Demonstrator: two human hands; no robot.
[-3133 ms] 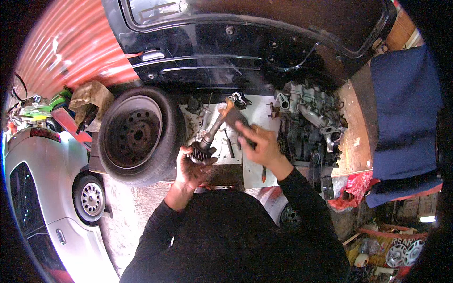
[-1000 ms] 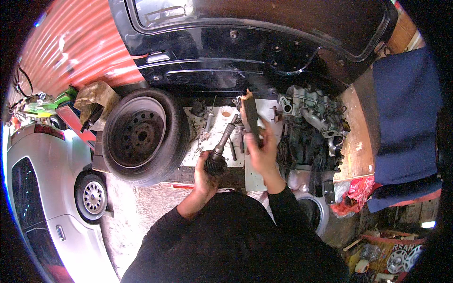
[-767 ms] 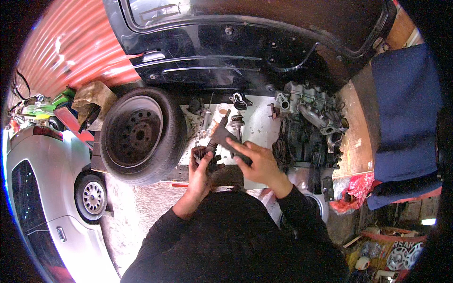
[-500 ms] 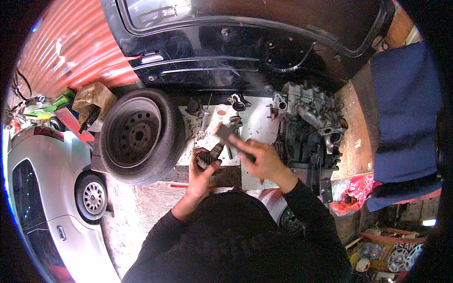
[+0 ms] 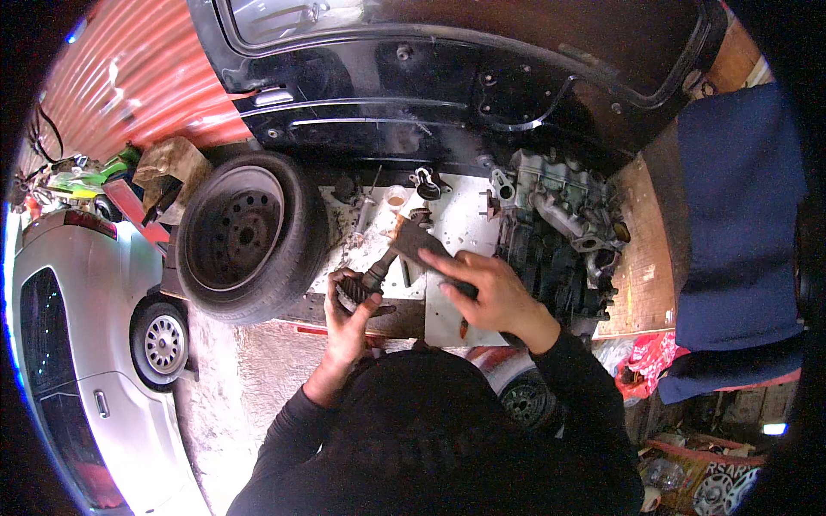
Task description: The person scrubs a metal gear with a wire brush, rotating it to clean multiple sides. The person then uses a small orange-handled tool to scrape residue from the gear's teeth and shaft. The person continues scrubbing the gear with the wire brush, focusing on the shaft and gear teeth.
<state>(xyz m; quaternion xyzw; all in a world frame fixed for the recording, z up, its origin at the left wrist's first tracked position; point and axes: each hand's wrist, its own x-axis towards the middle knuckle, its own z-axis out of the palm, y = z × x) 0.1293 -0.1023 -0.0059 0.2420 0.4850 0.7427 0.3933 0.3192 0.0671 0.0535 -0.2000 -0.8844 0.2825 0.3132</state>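
My left hand is closed around the toothed end of a dark metal gear shaft, which slants up and away to the right. A dark, flat brush-like tool with a tan edge is in my right hand. Its wide end lies over the far part of the shaft and hides some of it; whether the two touch I cannot tell. The index finger of that hand stretches along the tool. Under both hands is a spotted white board on a bench.
A tyre on a steel wheel leans at the left, and a greasy engine stands at the right. Small metal parts and a pale cup sit farther back. Behind rises a black car panel; a silver car is at far left.
The view has shifted a little, moving the bench leftward in the picture. My left hand and the gear shaft have gone slightly left, and the brush-like tool sits a bit farther up the shaft.
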